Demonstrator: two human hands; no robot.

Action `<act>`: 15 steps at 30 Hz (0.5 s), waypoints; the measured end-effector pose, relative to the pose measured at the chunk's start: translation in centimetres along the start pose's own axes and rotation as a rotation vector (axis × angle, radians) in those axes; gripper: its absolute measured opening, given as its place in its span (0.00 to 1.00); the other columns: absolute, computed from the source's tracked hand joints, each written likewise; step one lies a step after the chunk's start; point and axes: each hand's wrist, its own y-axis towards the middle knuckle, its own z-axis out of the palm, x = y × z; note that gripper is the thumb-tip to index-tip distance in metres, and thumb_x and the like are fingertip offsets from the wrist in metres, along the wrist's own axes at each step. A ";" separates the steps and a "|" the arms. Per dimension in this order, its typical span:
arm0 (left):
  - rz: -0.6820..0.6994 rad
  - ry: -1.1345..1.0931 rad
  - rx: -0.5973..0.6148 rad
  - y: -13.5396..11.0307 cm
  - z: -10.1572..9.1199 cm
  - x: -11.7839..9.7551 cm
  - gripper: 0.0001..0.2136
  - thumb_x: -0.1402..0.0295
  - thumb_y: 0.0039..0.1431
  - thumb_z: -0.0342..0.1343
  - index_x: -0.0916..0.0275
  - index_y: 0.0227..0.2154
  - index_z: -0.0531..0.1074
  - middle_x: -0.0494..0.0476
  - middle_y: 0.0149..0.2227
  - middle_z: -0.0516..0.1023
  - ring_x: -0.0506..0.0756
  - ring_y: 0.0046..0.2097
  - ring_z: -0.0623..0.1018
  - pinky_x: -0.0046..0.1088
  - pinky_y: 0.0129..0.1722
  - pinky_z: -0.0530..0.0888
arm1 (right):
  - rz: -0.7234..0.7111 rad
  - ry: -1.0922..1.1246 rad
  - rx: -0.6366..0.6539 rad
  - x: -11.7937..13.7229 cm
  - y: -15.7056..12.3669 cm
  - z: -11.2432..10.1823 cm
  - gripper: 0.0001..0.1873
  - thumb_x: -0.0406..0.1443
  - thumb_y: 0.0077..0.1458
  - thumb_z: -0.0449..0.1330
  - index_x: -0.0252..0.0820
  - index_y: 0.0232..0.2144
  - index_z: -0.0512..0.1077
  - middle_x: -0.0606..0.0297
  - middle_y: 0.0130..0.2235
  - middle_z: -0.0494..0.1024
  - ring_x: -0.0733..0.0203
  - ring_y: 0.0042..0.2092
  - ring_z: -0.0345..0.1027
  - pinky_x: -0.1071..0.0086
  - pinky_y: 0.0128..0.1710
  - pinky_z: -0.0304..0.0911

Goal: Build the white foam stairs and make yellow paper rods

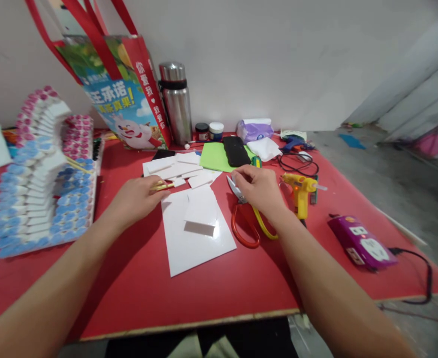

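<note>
My left hand (141, 199) is closed around a few thin yellowish sticks (163, 187), whose ends point right over the white pieces. Beneath and right of it lies a white board (181, 253), with a smaller white piece (201, 206) raised or standing on top. My right hand (258, 186) has thumb and fingers pinched together; anything between them is hidden. Just under it lies a pair of scissors (237, 194) with a red handle loop. A yellow handle (263, 223) is partly covered by the hand. Several cut white pieces (177, 169) are heaped behind the board.
At left stands a blue, white and pink layered craft model (36, 194). A printed bag (118, 104) and steel flask (177, 107) stand behind. A phone (237, 151) lies on green paper (212, 158). Rightward are a yellow glue gun (300, 191) and purple power strip (361, 243).
</note>
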 end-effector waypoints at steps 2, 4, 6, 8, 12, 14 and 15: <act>0.021 -0.018 0.077 0.6 0.5 -0.9 0.19 0.49 0.59 0.51 0.59 0.41 0.76 0.62 0.45 0.83 0.64 0.46 0.80 0.34 0.42 0.71 | 0.016 -0.019 0.034 0.1 0.1 -0.2 0.12 0.35 0.59 0.58 0.38 0.31 0.81 0.63 0.27 0.80 0.63 0.28 0.68 0.70 0.31 0.57; 0.008 -0.012 0.144 1.2 0.8 -1.4 0.21 0.47 0.56 0.54 0.59 0.40 0.75 0.63 0.45 0.82 0.64 0.46 0.80 0.32 0.40 0.70 | 0.046 -0.029 0.103 0.4 0.2 -0.7 0.14 0.37 0.60 0.57 0.38 0.27 0.79 0.64 0.25 0.79 0.63 0.27 0.67 0.69 0.30 0.57; -0.024 0.002 0.194 1.7 0.9 -1.6 0.21 0.47 0.53 0.56 0.59 0.38 0.73 0.63 0.42 0.82 0.64 0.43 0.80 0.32 0.36 0.68 | 0.103 -0.012 0.271 1.0 0.2 -1.6 0.15 0.37 0.61 0.57 0.39 0.24 0.77 0.65 0.24 0.78 0.64 0.25 0.66 0.70 0.28 0.56; -0.050 0.020 0.235 1.8 0.8 -1.6 0.20 0.46 0.51 0.57 0.59 0.35 0.71 0.63 0.39 0.81 0.64 0.40 0.79 0.31 0.32 0.66 | 0.144 -0.003 0.548 1.7 0.1 -2.8 0.12 0.38 0.58 0.61 0.41 0.25 0.77 0.66 0.25 0.79 0.65 0.24 0.67 0.70 0.25 0.55; -0.078 0.061 0.293 1.2 0.4 -1.0 0.21 0.44 0.49 0.58 0.58 0.27 0.67 0.60 0.32 0.79 0.63 0.34 0.77 0.32 0.29 0.61 | 0.041 -0.162 0.980 3.6 -0.8 -4.7 0.14 0.45 0.43 0.75 0.44 0.29 0.79 0.66 0.30 0.82 0.62 0.27 0.70 0.71 0.23 0.53; -0.103 0.100 0.301 0.6 0.3 -0.4 0.22 0.43 0.49 0.58 0.58 0.26 0.66 0.60 0.31 0.78 0.62 0.33 0.77 0.32 0.28 0.60 | -0.051 -0.274 1.056 4.6 -1.5 -4.8 0.18 0.49 0.41 0.76 0.45 0.30 0.79 0.65 0.30 0.82 0.61 0.28 0.70 0.70 0.22 0.51; -0.114 0.117 0.298 0.2 0.4 -0.1 0.22 0.42 0.49 0.58 0.58 0.26 0.66 0.60 0.31 0.78 0.62 0.33 0.77 0.32 0.28 0.60 | -0.097 -0.333 1.070 5.1 -1.9 -4.6 0.19 0.49 0.41 0.75 0.45 0.30 0.79 0.64 0.30 0.82 0.59 0.28 0.71 0.69 0.22 0.51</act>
